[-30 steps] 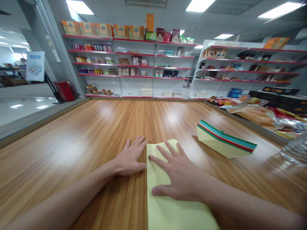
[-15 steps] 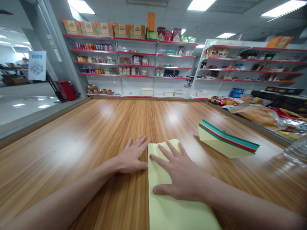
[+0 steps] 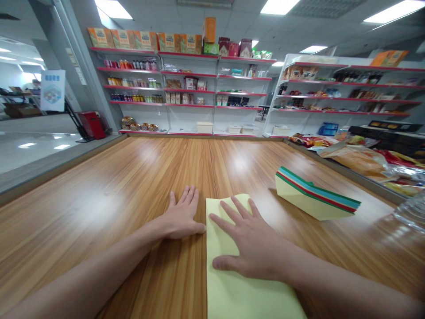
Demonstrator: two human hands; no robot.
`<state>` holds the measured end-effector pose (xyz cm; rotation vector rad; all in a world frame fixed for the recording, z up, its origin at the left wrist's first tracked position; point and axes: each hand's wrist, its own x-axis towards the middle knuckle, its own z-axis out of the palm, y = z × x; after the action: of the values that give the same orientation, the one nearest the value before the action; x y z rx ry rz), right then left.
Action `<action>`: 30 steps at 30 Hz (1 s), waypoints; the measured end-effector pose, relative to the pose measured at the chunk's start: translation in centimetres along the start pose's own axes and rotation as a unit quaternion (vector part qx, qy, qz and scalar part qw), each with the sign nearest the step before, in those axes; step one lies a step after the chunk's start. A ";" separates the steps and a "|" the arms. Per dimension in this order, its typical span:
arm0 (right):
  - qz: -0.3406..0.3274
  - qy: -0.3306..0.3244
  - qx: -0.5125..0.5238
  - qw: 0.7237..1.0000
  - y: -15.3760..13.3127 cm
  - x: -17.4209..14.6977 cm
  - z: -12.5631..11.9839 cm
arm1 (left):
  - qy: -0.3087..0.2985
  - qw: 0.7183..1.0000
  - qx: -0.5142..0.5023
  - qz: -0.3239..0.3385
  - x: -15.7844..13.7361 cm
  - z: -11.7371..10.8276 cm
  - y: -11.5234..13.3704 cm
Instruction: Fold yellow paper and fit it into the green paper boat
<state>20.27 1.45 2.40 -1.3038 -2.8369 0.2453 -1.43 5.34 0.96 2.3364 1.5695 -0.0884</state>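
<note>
A pale yellow sheet of paper (image 3: 245, 299) lies on the wooden table, its left edge straight and apparently folded. Spread flat on top of it is my right hand (image 3: 250, 241), fingers apart and pressing the paper. My left hand (image 3: 182, 217) rests open on the table just left of the sheet, with its thumb tip at the paper's left edge. To the right stands a folded paper boat (image 3: 312, 197), pale yellow below with green, blue and red bands along its top.
The wooden tabletop (image 3: 166, 164) has a raised rim. A clear plastic object (image 3: 411, 210) sits at the right edge. Beyond the right rim lie packaged snacks (image 3: 355, 159). Shelves of goods (image 3: 186, 95) stand behind the table, and a sign board (image 3: 53, 91) is at far left.
The fingers of my left hand have swung leftward, away from the paper's edge, while its thumb stays beside it. My right hand and the sheet have hardly moved.
</note>
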 end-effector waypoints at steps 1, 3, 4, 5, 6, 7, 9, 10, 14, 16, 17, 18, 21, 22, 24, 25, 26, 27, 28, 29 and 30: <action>0.000 0.001 0.000 1.000 0.0 0.0 0.0 | 0.000 1.000 -0.002 0.001 0.0 0.0 0.0; 0.001 0.002 -0.002 1.000 -0.1 0.1 0.0 | 0.001 1.000 -0.003 0.001 0.0 0.0 -0.1; 0.002 0.002 -0.003 1.000 -0.1 0.2 0.1 | 0.001 1.000 -0.003 0.001 0.0 0.0 -0.1; 0.002 0.001 -0.004 1.000 -0.1 0.2 0.1 | 0.001 1.000 -0.002 0.001 0.0 0.0 -0.1; 0.003 0.000 -0.005 1.000 -0.1 0.2 0.1 | 0.001 1.000 -0.002 0.002 0.0 0.0 -0.1; 0.004 0.000 -0.005 1.000 -0.1 0.2 0.1 | 0.002 1.000 -0.002 0.002 0.0 0.0 -0.1; 0.006 0.001 -0.006 1.000 -0.2 0.1 0.0 | 0.003 1.000 -0.003 0.003 -0.1 0.0 -0.1; 0.006 0.000 -0.006 1.000 -0.2 0.1 0.0 | 0.004 1.000 -0.003 0.004 -0.1 0.0 -0.1; 0.005 -0.009 -0.002 1.000 -0.2 0.1 -0.2 | 0.004 1.000 -0.006 0.002 -0.1 -0.1 0.0; 0.004 -0.010 0.000 1.000 -0.2 0.2 -0.2 | 0.004 1.000 -0.007 0.001 -0.1 -0.1 0.0; 0.004 -0.010 -0.001 1.000 -0.2 0.2 -0.2 | 0.004 1.000 -0.008 0.001 -0.1 -0.1 0.0; 0.004 -0.009 -0.001 1.000 -0.2 0.2 -0.1 | 0.003 1.000 -0.008 0.000 -0.1 0.0 0.0; 0.004 -0.007 -0.004 1.000 -0.2 0.2 -0.1 | 0.004 1.000 -0.012 0.000 -0.1 0.0 0.0; 0.004 -0.005 -0.005 1.000 -0.2 0.1 -0.1 | 0.005 1.000 -0.012 0.001 -0.1 0.0 0.0; 0.003 -0.005 -0.005 1.000 -0.2 0.1 -0.2 | 0.007 1.000 -0.013 0.001 -0.1 0.0 0.0; 0.003 -0.005 -0.005 1.000 -0.2 0.1 -0.2 | 0.007 1.000 -0.012 0.001 -0.1 0.0 -0.1; 0.003 -0.005 -0.005 1.000 -0.2 0.1 -0.2 | 0.007 1.000 -0.011 0.001 -0.1 0.0 -0.1; 0.002 -0.005 -0.005 1.000 -0.2 0.1 -0.2 | 0.006 1.000 -0.010 0.001 -0.1 0.0 -0.1; 0.002 -0.005 -0.005 1.000 -0.2 0.1 -0.2 | 0.005 1.000 -0.009 0.002 -0.1 0.0 -0.1; 0.002 -0.005 -0.005 1.000 -0.2 0.1 -0.2 | 0.005 1.000 -0.009 0.003 0.0 0.0 -0.1; 0.002 -0.004 -0.005 1.000 -0.2 0.1 -0.1 | 0.005 1.000 -0.009 0.004 0.0 0.0 -0.1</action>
<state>20.06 1.45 2.55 -1.3136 -2.8473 0.2367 -1.54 5.34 0.93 2.3325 1.5597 -0.0621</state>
